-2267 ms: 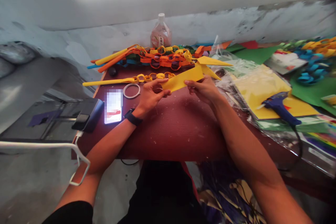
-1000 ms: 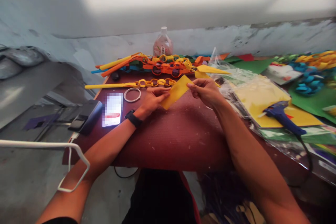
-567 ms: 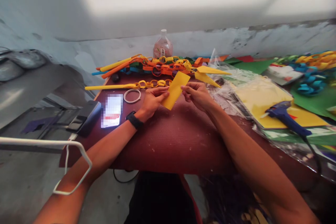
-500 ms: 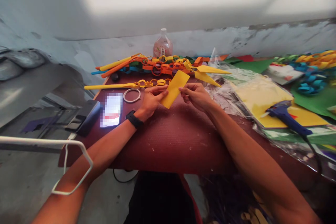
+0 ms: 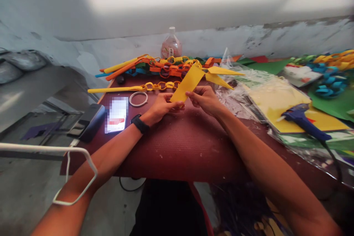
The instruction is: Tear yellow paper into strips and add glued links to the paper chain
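Observation:
A small yellow rectangle of paper (image 5: 189,82) is held tilted above the dark red table (image 5: 177,143). My left hand (image 5: 163,107), with a black watch on its wrist, pinches the paper's lower end. At its right edge the fingers of my right hand (image 5: 204,99) are closed on the same paper. Just behind my hands lies a yellow paper chain (image 5: 159,86) joined to a rolled yellow paper stick (image 5: 110,90). Yellow pointed paper pieces (image 5: 221,75) lie behind my right hand. A roll of tape (image 5: 138,99) rests left of my left hand.
Orange and mixed paper chains (image 5: 171,70) lie at the back before a plastic bottle (image 5: 171,44). A lit phone (image 5: 117,115) is on the left. To the right, a blue glue gun (image 5: 304,120) lies on yellow paper sheets (image 5: 273,97). Blue chains (image 5: 330,86) are farther right.
The yellow paper has moved slightly up and to the right. My left fingers have shifted to its lower end, with the thumb lower; my right hand stays at its right edge.

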